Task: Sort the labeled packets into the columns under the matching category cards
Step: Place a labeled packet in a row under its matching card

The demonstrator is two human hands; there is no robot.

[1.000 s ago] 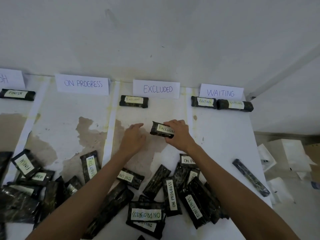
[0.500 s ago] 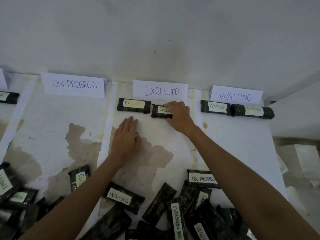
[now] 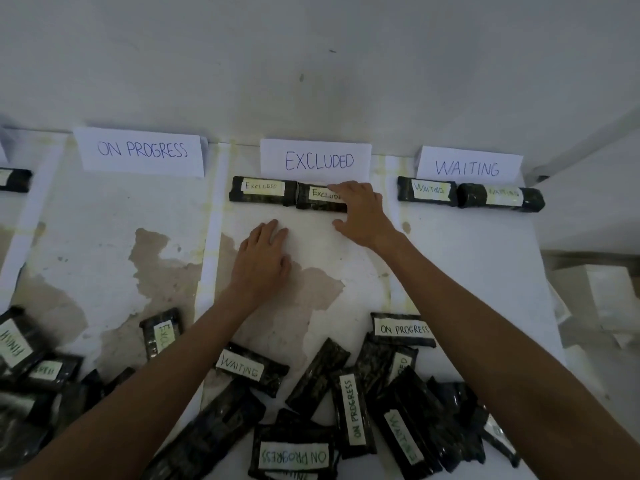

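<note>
Excluded packet (image 3: 317, 199) under right hand (image 3: 363, 216)

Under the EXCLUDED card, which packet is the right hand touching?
The right packet; the right hand covers its label's end. The left packet lies untouched.

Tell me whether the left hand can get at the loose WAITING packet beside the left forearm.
Probably yes. The left hand lies flat on the table, holding nothing, and the WAITING packet sits label-up beside its forearm with nothing over it.
</note>
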